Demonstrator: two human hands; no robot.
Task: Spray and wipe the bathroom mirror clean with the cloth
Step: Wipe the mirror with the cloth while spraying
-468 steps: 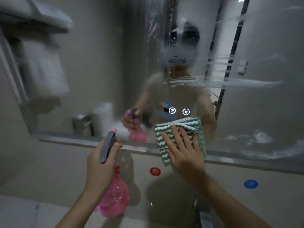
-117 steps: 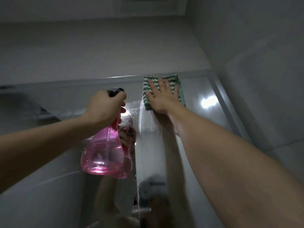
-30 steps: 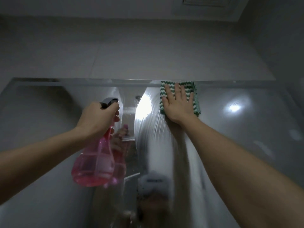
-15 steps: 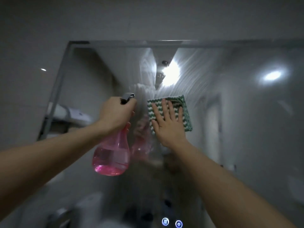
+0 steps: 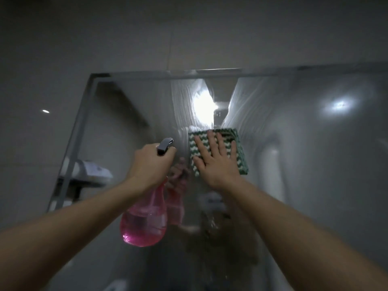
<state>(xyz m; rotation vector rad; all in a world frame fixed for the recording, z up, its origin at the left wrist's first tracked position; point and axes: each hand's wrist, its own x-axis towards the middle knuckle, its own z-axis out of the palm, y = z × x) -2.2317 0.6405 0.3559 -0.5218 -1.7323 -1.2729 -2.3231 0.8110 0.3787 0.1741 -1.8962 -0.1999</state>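
Under our flat right hand (image 5: 216, 162), fingers spread, the green-and-white cloth (image 5: 235, 152) presses against the mirror (image 5: 315, 164). Just left of it, our left hand (image 5: 150, 164) grips the pink spray bottle (image 5: 144, 223) by its neck.

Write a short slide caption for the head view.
Right hand presses green cloth on streaked mirror; left hand holds pink spray bottle.

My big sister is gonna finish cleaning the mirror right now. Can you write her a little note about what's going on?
Left hand grips the pink spray bottle, nozzle toward the glass.
Right hand presses the green-and-white cloth flat on the mirror, fingers spread.
Done: wet wipe streaks cover the upper middle of the glass.
Left: the upper left corner shows no streaks, and the right side looks hazy.
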